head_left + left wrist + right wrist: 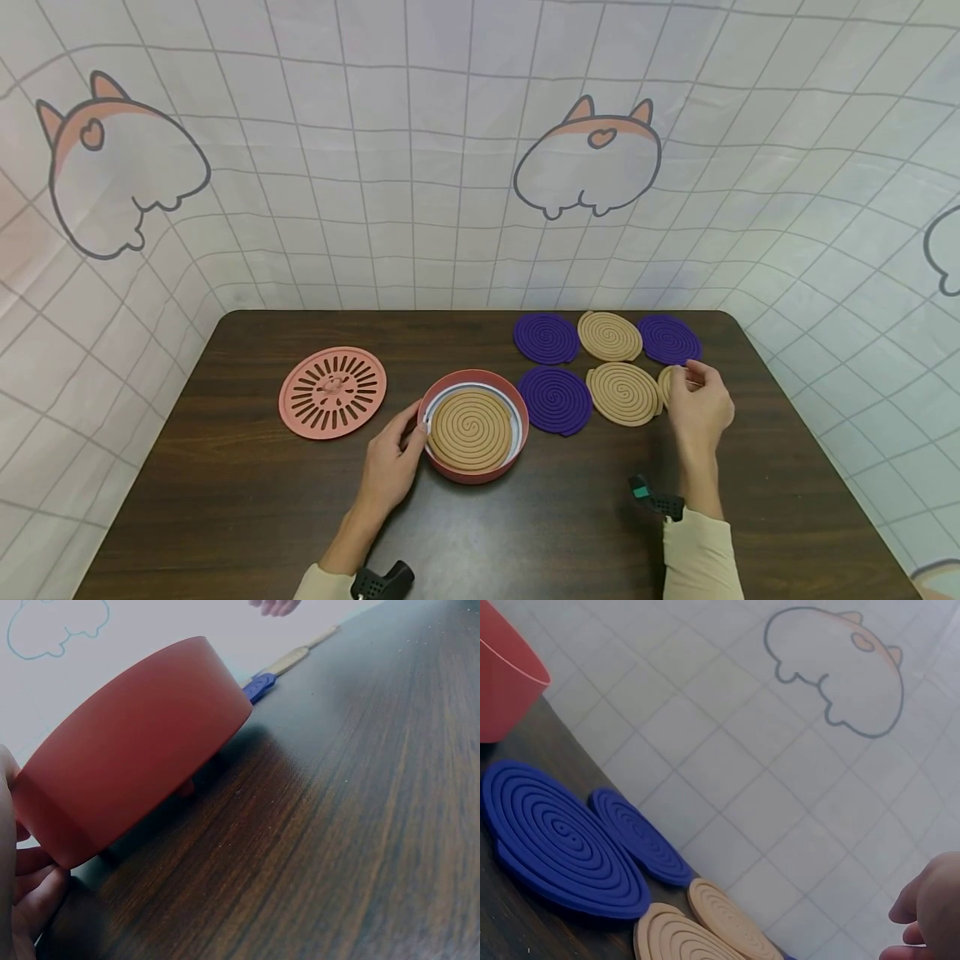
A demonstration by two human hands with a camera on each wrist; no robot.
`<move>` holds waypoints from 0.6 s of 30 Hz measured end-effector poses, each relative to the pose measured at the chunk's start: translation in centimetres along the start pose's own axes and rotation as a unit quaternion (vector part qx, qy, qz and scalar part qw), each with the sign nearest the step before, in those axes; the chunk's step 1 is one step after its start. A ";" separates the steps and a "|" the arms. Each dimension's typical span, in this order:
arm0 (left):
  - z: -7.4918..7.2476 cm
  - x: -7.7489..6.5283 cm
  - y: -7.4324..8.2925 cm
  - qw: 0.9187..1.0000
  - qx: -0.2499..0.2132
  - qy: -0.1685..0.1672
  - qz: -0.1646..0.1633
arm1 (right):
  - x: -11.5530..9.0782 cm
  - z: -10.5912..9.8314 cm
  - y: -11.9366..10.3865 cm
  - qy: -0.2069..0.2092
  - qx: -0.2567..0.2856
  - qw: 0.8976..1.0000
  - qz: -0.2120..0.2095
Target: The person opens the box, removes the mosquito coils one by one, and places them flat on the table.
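Observation:
A round red mosquito coil holder [468, 478] stands at the middle of the table with a tan mosquito coil [470, 429] lying in it. My left hand [389, 463] grips its left side, thumb at the rim and fingers against the lower wall. Over at the right, my right hand [701, 404] hangs over another tan coil [664, 383], partly covering it in the head view. Its fingers are loosely bent, and in the left wrist view they appear above the coils with nothing in them.
More coils lie close together in two rows: purple coils [555, 400] and tan coils [624, 393]. A pink slotted lid [332, 392] lies flat at the left of the dark wooden table [247, 500]. Behind hangs a white gridded curtain [375, 208].

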State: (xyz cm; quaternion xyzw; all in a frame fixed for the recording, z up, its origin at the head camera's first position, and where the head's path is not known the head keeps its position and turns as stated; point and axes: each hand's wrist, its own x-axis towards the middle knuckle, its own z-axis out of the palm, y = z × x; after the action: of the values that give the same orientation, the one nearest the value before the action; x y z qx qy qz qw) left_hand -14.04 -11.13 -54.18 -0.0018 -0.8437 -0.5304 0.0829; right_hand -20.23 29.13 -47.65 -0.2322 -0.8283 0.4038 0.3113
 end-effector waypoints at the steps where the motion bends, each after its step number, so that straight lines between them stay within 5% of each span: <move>1: 0.0 0.0 0.0 1.000 0.000 0.000 0.000 | 0.0 0.1 0.0 0.001 0.001 1.000 -0.003; 18: 0.1 0.1 -0.2 1.000 0.005 0.000 0.000 | -1.1 1.3 -1.2 -0.046 0.019 0.998 -0.025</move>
State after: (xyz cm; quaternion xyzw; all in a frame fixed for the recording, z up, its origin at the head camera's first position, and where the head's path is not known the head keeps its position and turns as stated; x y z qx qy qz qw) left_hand -14.13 -11.14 -54.37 -0.0016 -0.8461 -0.5265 0.0834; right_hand -20.53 27.08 -47.59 -0.1867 -0.8393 0.4220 0.2873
